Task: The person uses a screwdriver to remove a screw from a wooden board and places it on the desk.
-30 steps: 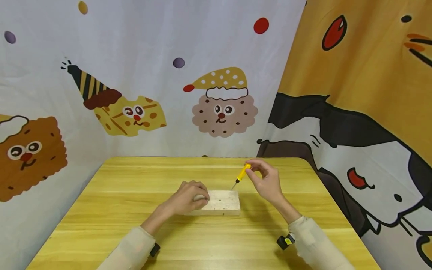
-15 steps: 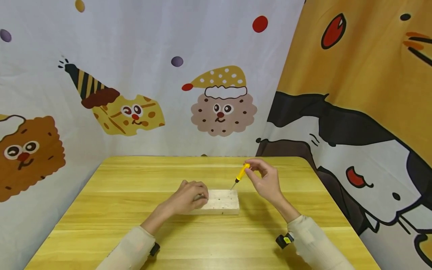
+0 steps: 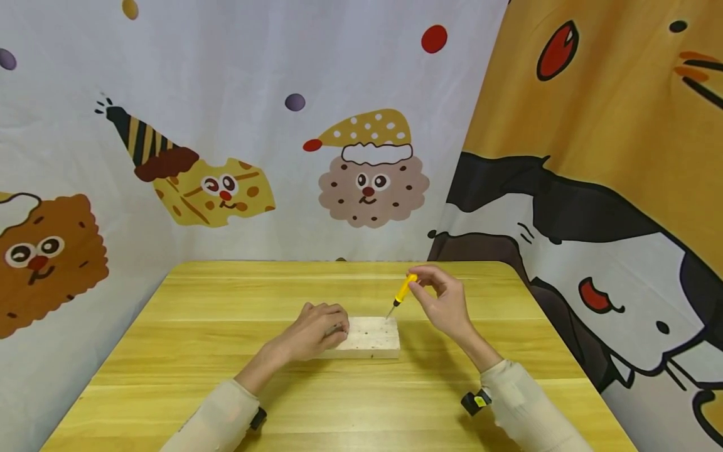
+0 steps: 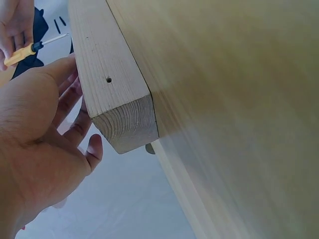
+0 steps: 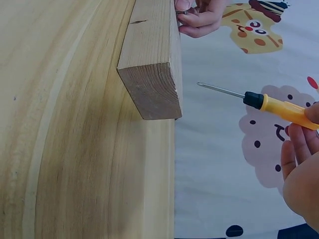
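Observation:
A pale wooden block [image 3: 373, 336] lies on the table, with small dark holes or marks in its top. My left hand [image 3: 316, 329] is at the block's left part, fingers bent over it. In the right wrist view, the left fingertips pinch a small metal screw [image 5: 181, 12] close to the block's face; its far end is hidden. My right hand [image 3: 446, 301] holds a yellow-handled screwdriver [image 3: 405, 289] by the handle's end, between thumb and fingers. The screwdriver's shaft slants down towards the block's far right corner. Seen from the right wrist, its tip stands apart from the wood.
The yellow wood-grain table [image 3: 226, 402] extends around the block on all sides. Behind it hangs a white curtain [image 3: 254, 75] with cartoon prints, and an orange one [image 3: 508, 94] is at the right. A dark wrist device [image 3: 474, 402] sits under the right sleeve.
The head view has shifted very slightly. Both hands, the screwdriver and the block keep nearly the same places.

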